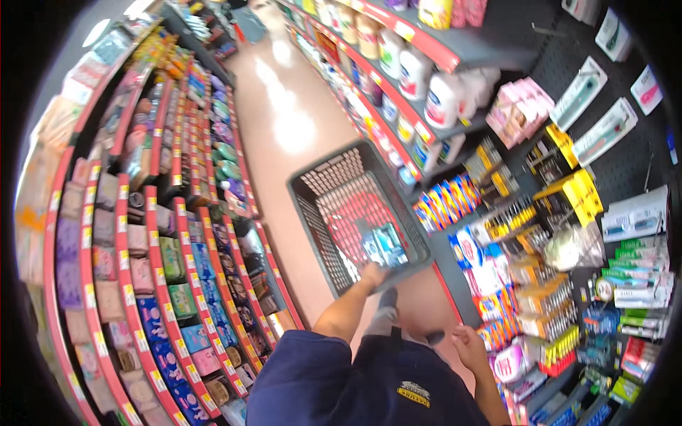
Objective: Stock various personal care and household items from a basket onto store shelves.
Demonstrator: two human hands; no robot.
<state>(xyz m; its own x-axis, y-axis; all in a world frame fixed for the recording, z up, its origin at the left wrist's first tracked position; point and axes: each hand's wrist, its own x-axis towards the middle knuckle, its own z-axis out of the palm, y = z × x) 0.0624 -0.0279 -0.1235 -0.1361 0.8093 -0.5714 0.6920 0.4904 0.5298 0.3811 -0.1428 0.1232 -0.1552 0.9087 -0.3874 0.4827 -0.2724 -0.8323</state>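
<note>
My left hand [374,275] grips the near rim of a dark grey plastic shopping basket [305,205] with lattice walls. Low inside the basket sits a shiny blue-and-teal package [391,244], close to that hand. A red surface [357,213] shows at the basket's bottom; whether it lies inside or underneath, I cannot tell. My right hand [469,343] hangs at my side with nothing in it, its fingers loosely bent. It is nearest to the orange-and-blue packs [498,314] on the right-hand display.
Shelves of soft packs [170,306] with red price rails line the left. White bottles [442,101] fill the right shelf, whose red-edged corner [450,58] juts out. Blister packs [578,114] hang on a pegboard. The shiny aisle floor [261,106] runs ahead between the shelves.
</note>
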